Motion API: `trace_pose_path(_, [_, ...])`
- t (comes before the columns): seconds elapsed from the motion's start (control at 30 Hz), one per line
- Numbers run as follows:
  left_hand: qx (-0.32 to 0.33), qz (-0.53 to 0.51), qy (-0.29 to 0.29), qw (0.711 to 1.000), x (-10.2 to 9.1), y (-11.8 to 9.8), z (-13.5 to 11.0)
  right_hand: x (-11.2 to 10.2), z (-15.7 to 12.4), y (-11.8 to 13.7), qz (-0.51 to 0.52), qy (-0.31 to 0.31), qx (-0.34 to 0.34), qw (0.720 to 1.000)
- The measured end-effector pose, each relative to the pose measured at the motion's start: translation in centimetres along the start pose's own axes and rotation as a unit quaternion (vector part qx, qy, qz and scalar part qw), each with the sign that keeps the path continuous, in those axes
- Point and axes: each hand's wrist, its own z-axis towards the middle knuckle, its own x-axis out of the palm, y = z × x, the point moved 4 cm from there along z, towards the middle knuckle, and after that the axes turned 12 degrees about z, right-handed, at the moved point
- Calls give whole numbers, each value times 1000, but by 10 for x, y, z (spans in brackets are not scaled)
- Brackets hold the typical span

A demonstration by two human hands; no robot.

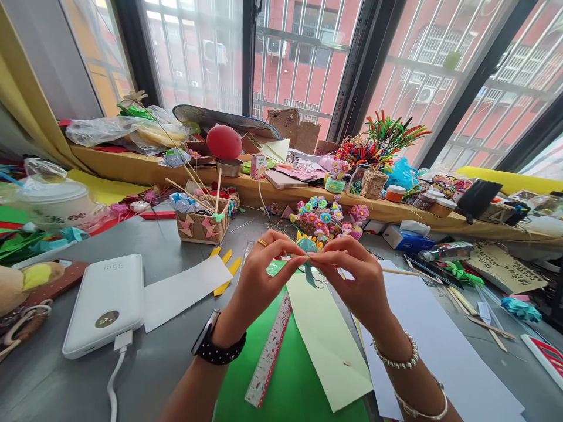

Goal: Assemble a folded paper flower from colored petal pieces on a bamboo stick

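My left hand (267, 264) and my right hand (354, 272) meet fingertip to fingertip over the middle of the desk. Both pinch a small teal folded paper (310, 276), which shows above and below the fingers; its exact shape is partly hidden. Beneath them a pale green paper sheet (328, 340) lies across a green mat (237, 375). A clear ruler with a red dotted edge (270, 354) rests to the left of the sheet. Scissors handles (320, 283) show just under the fingers. Yellow folded paper strips (227, 272) are left of my left hand.
A white power bank (108, 299) with a cable and a white paper strip (189, 290) lie on the left. Behind stand a cardboard box with sticks (202, 228) and a basket of crocheted flowers (323, 217). White sheets (440, 346), a plastic bottle (446, 252) and wooden sticks occupy the right.
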Motion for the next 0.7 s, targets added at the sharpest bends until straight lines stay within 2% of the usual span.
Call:
trace_pose_path(0.2, [-37,-27,56,997,2,0,0,2,-1,2,-25,0,-10,1000])
trace_pose_path(0.37, [-42,-38,47,997,2,-1,1,3,-1,1,-34,1,-1,999])
trace_pose_path(0.57, [-26,-15,18,999,4,-1,1,2,0,-6,46,38,112,992])
trace_pose_path(0.7, [-5,16,9,1000,4,-1,1,-1,0,-7,55,44,151,986])
